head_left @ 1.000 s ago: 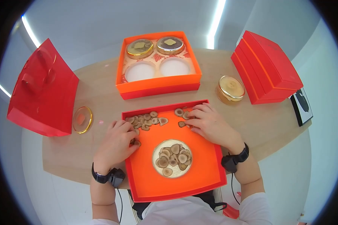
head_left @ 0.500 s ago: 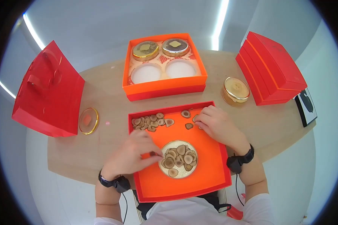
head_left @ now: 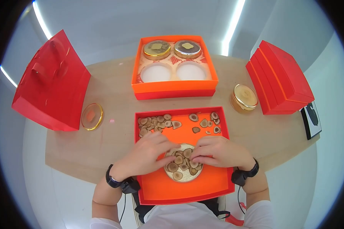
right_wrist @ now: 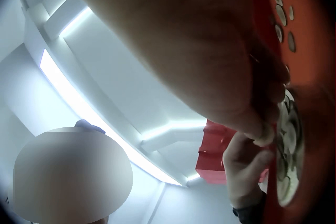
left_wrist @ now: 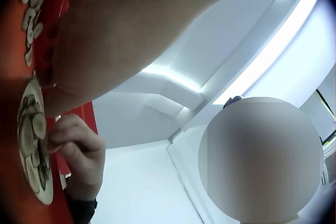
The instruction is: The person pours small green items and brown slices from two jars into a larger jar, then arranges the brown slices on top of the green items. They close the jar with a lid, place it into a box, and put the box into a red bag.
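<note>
Red-walled and orange inside, a shallow tray (head_left: 183, 193) lies at the near edge of the light brown table (head_left: 107, 147). In its middle rests a pale round dish (head_left: 187, 176), on which brown-edged slices (head_left: 178, 160) overlap in a loose pile. A denser heap of slices (head_left: 153, 123) fills the tray's far left corner; scattered slices (head_left: 203, 123) lie at the far right. The left hand (head_left: 147, 150) reaches over the left side of the dish, its grip fairly wide, thumb and fingers apart. The right hand (head_left: 225, 151) is at the right side of the pile, its grip narrow, fingertips close together; whether a slice is pinched there cannot be told. Beyond the tray, an orange-rimmed box (head_left: 174, 87) contains two lidded jars (head_left: 156, 47) in its far half and two white round recesses (head_left: 156, 72) in its near half. Farther left are a gold-rimmed lid (head_left: 92, 116) and a red bag (head_left: 51, 84); at right, a gold-rimmed jar (head_left: 244, 98) stands near a closed red box (head_left: 281, 78).
</note>
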Motion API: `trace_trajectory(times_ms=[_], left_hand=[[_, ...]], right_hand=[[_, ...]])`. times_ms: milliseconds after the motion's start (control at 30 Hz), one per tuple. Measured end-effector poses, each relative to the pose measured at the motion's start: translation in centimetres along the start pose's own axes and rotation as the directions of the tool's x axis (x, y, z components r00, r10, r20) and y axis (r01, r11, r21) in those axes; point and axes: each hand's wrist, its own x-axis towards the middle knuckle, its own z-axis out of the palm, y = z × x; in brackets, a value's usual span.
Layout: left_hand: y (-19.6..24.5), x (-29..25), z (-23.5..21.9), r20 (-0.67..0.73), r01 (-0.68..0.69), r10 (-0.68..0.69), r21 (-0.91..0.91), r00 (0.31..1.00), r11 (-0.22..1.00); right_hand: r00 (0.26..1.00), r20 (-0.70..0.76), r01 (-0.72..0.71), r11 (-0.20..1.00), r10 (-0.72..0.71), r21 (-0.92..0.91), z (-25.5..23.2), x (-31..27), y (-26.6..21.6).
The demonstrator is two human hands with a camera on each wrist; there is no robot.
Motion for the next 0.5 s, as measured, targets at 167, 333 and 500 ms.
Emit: trace_trajectory(times_ms=[167,333,500], left_hand=[[-2.6,-0.5,-1.3,-0.193,0.186,-0.136,0.268,0.972,0.945],[-3.7,-0.9,-1.7,-0.22,0.288,-0.21,0.435,0.953,0.853],[-4.4,-1.1,-0.9,-0.221,0.283,-0.194,0.508,0.956,0.814]], right_hand=[[0.98,-0.155,-0.151,0.977,0.128,-0.147,-0.6,-0.1,0.3],[0.951,-0.299,-0.234,0.828,0.085,-0.51,-0.1,-0.4,3.2],[0.957,-0.273,-0.241,0.793,0.098,-0.559,0.4,-0.8,4.7]])
